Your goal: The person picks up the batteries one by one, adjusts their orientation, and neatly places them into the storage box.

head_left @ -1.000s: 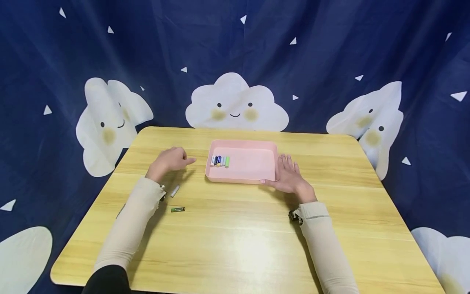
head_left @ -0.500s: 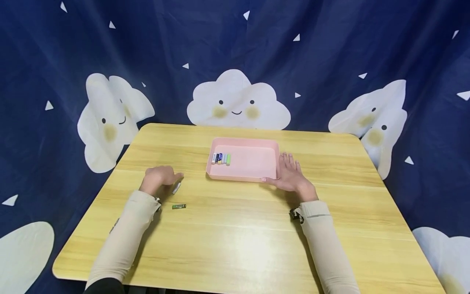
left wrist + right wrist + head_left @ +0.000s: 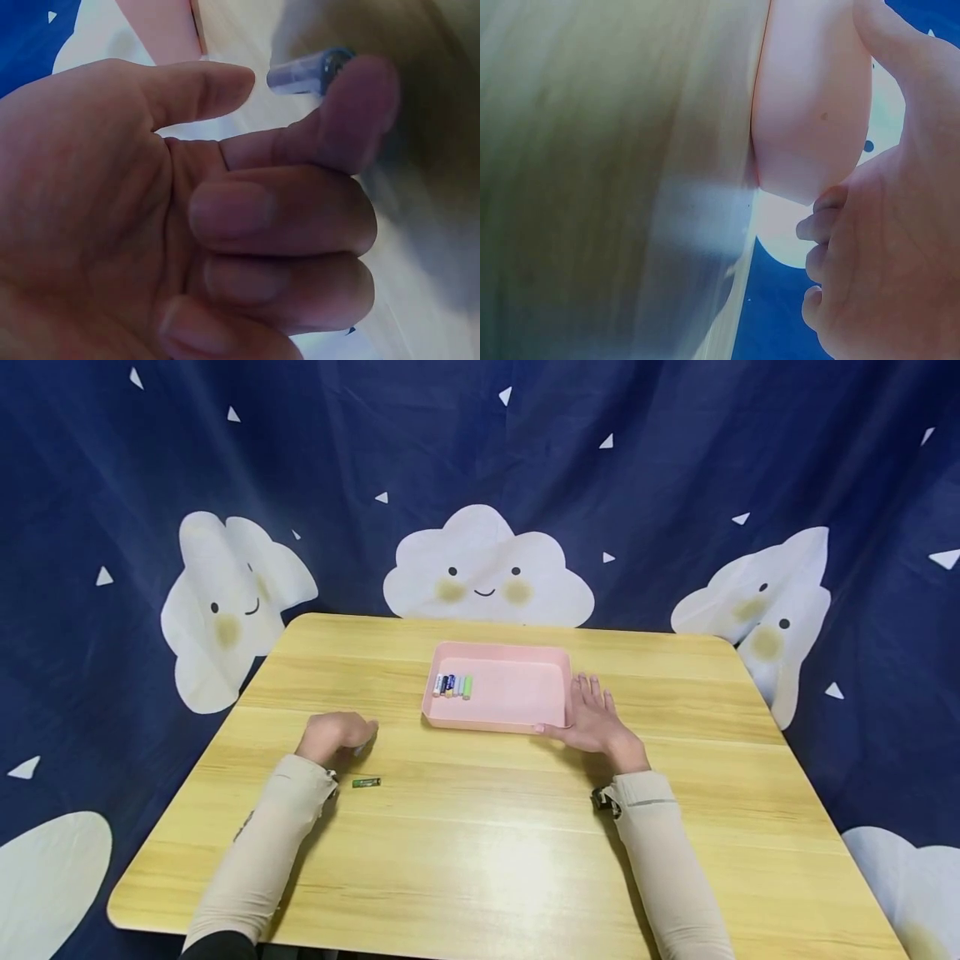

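Note:
My left hand (image 3: 339,735) is low over the left part of the table, palm turned inward. A white-grey battery (image 3: 296,76) lies by its fingertips; in the left wrist view the thumb tip is apart from it and the index fingertip overlaps one end. The other fingers curl loosely over the palm. A green and black battery (image 3: 367,782) lies just nearer to me. My right hand (image 3: 592,720), fingers spread and straight, rests against the right end of the pink tray (image 3: 517,727), thumb along its near rim. Several batteries (image 3: 452,686) stand side by side at the tray's left.
The wooden table (image 3: 480,843) has rounded corners. Behind it hangs a dark blue curtain (image 3: 637,485) printed with smiling white clouds and small triangles.
My left hand has come back from beside the tray, toward me and slightly left, down to the white-grey battery. The right hand has stayed at the tray.

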Demonstrator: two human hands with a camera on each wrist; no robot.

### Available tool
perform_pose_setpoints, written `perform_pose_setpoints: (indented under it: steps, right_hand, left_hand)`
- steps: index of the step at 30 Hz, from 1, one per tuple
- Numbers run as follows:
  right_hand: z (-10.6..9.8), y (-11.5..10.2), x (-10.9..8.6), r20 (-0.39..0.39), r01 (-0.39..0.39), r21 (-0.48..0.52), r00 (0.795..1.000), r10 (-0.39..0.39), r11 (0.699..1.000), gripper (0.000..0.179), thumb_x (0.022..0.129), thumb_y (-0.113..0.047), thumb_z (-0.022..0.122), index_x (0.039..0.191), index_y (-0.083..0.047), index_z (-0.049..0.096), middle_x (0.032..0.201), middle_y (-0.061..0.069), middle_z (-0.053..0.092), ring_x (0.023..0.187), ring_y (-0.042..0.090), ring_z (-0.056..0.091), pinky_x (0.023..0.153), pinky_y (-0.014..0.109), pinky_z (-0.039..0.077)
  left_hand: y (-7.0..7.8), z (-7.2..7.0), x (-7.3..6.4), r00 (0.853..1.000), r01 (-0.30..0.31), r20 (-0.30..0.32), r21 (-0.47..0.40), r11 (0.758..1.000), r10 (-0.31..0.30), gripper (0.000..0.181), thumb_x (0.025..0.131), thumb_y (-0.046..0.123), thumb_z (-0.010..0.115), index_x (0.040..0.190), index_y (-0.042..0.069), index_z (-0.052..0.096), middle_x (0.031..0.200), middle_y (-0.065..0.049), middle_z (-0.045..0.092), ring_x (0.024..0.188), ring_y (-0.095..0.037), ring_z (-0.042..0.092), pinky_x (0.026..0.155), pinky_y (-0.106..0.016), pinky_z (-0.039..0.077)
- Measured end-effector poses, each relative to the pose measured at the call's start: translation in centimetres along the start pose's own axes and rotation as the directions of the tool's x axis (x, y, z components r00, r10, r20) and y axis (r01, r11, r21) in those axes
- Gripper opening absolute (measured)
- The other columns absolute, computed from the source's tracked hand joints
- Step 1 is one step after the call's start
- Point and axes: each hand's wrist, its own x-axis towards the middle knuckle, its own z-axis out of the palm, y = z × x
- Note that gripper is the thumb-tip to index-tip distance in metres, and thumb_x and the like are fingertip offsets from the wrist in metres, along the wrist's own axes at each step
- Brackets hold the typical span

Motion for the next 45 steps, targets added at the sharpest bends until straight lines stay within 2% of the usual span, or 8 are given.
perform_pose_setpoints:
  steps: [9, 19, 27, 31, 35, 37, 41, 45]
  right_hand:
    - [0.0, 0.1, 0.0, 0.0, -0.001, 0.002, 1.0, 0.001, 1.0, 0.129, 0.087, -0.081, 0.054, 0.162, 0.007, -0.004, 0.172, 0.025, -0.009, 0.16, 0.045, -0.012, 0.128, 0.062, -0.007]
    - [0.0, 0.0, -0.1, 0.001, -0.004, 0.006, 1.0, 0.004, 1.0, 0.129, 0.087, -0.081, 0.054, 0.162, 0.007, -0.004, 0.172, 0.024, -0.009, 0.159, 0.046, -0.012, 0.127, 0.062, -0.007]
    - [0.1, 0.1, 0.1, 0.002, -0.005, -0.005, 1.0, 0.005, 1.0, 0.13, 0.087, -0.083, 0.053, 0.162, 0.006, -0.004, 0.172, 0.025, -0.008, 0.159, 0.046, -0.012, 0.127, 0.062, -0.007]
    - [0.1, 0.1, 0.1, 0.001, -0.003, -0.006, 1.0, 0.003, 1.0, 0.13, 0.087, -0.083, 0.053, 0.162, 0.007, -0.004, 0.172, 0.026, -0.008, 0.159, 0.047, -0.012, 0.127, 0.062, -0.007]
    - [0.0, 0.1, 0.1, 0.003, -0.005, 0.0, 1.0, 0.005, 1.0, 0.13, 0.087, -0.082, 0.053, 0.162, 0.008, -0.004, 0.172, 0.026, -0.009, 0.159, 0.047, -0.013, 0.127, 0.063, -0.007]
    - [0.0, 0.1, 0.1, 0.005, -0.006, 0.002, 1.0, 0.006, 1.0, 0.13, 0.087, -0.082, 0.054, 0.162, 0.008, -0.004, 0.172, 0.026, -0.008, 0.159, 0.047, -0.013, 0.127, 0.063, -0.007]
    - [0.0, 0.2, 0.1, 0.005, -0.005, 0.002, 1.0, 0.005, 1.0, 0.131, 0.086, -0.083, 0.053, 0.162, 0.008, -0.004, 0.172, 0.026, -0.008, 0.159, 0.047, -0.013, 0.127, 0.063, -0.006]
    - [0.1, 0.2, 0.1, 0.007, -0.004, 0.002, 1.0, 0.004, 1.0, 0.131, 0.086, -0.083, 0.053, 0.162, 0.008, -0.004, 0.172, 0.026, -0.008, 0.159, 0.047, -0.013, 0.127, 0.064, -0.006]
  left_hand:
    - [0.6, 0.2, 0.4, 1.0, -0.012, -0.02, -0.005, 1.0, 0.012, 0.053, 0.099, 0.032, 0.033, 0.056, 0.017, 0.061, 0.056, 0.0, 0.06, 0.052, -0.014, 0.048, 0.069, -0.035, 0.044]
    - [1.2, 0.4, 0.3, 1.0, -0.011, 0.01, -0.013, 1.0, 0.011, 0.06, 0.106, 0.042, 0.032, 0.067, 0.012, 0.066, 0.064, -0.003, 0.063, 0.056, -0.014, 0.048, 0.067, -0.032, 0.045]
    - [1.4, 0.1, 0.0, 0.994, -0.11, -0.023, 0.066, 0.992, 0.111, 0.038, 0.1, 0.027, 0.048, 0.068, 0.012, 0.061, 0.063, 0.001, 0.051, 0.058, -0.014, 0.043, 0.061, -0.032, 0.039]
    - [1.4, -0.1, 0.1, 0.976, -0.184, -0.094, 0.106, 0.977, 0.195, 0.017, 0.097, 0.021, 0.057, 0.085, 0.009, 0.062, 0.073, -0.001, 0.052, 0.066, -0.017, 0.046, 0.064, -0.033, 0.04]
    - [1.0, 0.0, 0.5, 0.94, -0.276, -0.172, 0.121, 0.953, 0.294, 0.006, 0.096, 0.016, 0.062, 0.093, 0.011, 0.062, 0.085, -0.004, 0.058, 0.078, -0.02, 0.053, 0.07, -0.038, 0.042]
    - [0.7, 0.0, 0.7, 0.929, -0.299, -0.192, 0.116, 0.947, 0.316, 0.006, 0.096, 0.017, 0.065, 0.098, 0.011, 0.064, 0.091, -0.005, 0.061, 0.083, -0.022, 0.055, 0.074, -0.041, 0.044]
    - [0.3, 0.0, 0.7, 0.927, -0.259, -0.251, 0.102, 0.96, 0.277, 0.023, 0.093, 0.03, 0.07, 0.102, 0.009, 0.065, 0.096, -0.006, 0.064, 0.085, -0.024, 0.056, 0.076, -0.044, 0.047]
    - [0.3, 0.1, 0.4, 0.924, -0.163, -0.329, 0.127, 0.978, 0.197, 0.042, 0.09, 0.05, 0.07, 0.08, 0.01, 0.062, 0.087, -0.009, 0.063, 0.077, -0.026, 0.057, 0.07, -0.045, 0.048]
